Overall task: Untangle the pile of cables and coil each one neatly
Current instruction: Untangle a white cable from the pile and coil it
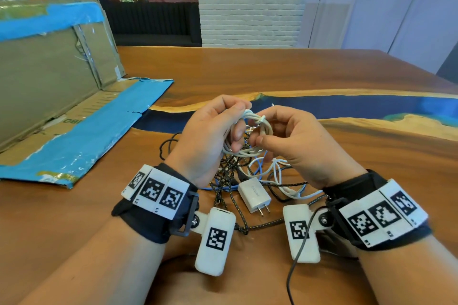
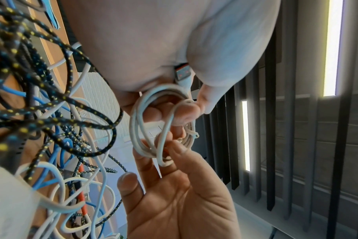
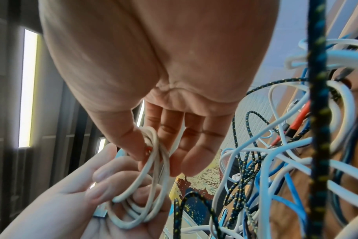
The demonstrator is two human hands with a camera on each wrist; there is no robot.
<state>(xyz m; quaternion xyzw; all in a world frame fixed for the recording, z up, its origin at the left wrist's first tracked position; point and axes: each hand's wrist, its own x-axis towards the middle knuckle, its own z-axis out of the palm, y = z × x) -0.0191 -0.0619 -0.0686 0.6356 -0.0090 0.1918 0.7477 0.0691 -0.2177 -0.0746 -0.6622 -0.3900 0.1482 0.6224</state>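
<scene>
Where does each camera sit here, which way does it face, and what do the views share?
Head: on the head, looking forward and down at the table; both hands and forearms show.
Left wrist: along the left hand toward the right hand.
Right wrist: along the right hand toward the left hand's fingers.
Shared: the white cable coil, held by both hands.

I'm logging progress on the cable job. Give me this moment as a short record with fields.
held item: white cable coil, several loops
left hand: grips the coil
right hand: pinches the coil's wrapped end
pile: still tangled on the wooden table; braided black, blue, white cables
loose item: white charger
stage: first coil being finished
</scene>
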